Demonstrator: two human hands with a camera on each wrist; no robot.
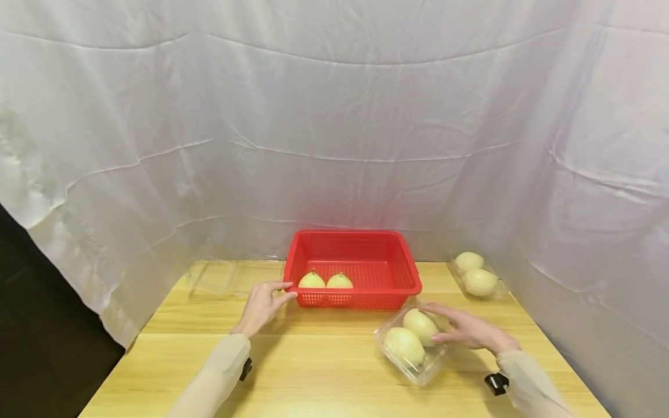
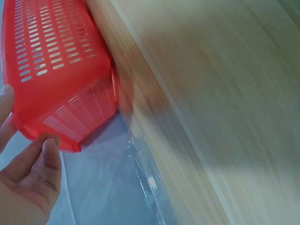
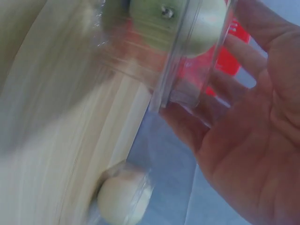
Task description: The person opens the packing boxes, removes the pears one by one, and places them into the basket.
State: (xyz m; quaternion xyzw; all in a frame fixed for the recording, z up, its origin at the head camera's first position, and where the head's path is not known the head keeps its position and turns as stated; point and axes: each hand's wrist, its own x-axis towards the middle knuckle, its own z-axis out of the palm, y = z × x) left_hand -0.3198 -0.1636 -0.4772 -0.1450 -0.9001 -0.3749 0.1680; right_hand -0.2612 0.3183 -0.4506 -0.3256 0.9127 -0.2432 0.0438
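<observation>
A red plastic basket (image 1: 366,299) with slotted walls stands at the back middle of the table, two yellow pears (image 1: 312,280) inside by its front left corner. That corner's rim is pinched by my left hand (image 1: 261,307), whose fingertips show against the red rim in the left wrist view. In front of the basket's right end, my right hand (image 1: 467,330) grips the side of a clear plastic box (image 1: 418,374). Two pale yellow pears (image 1: 404,346) lie in this box. The right wrist view shows the fingers (image 3: 185,126) at the box's edge.
Farther right, near the table's back edge, another clear box holds two pears (image 1: 481,283). Clear plastic packaging (image 1: 225,277) lies at the back left. A pale curtain (image 1: 334,116) hangs behind and along both sides of the wooden table (image 1: 313,371).
</observation>
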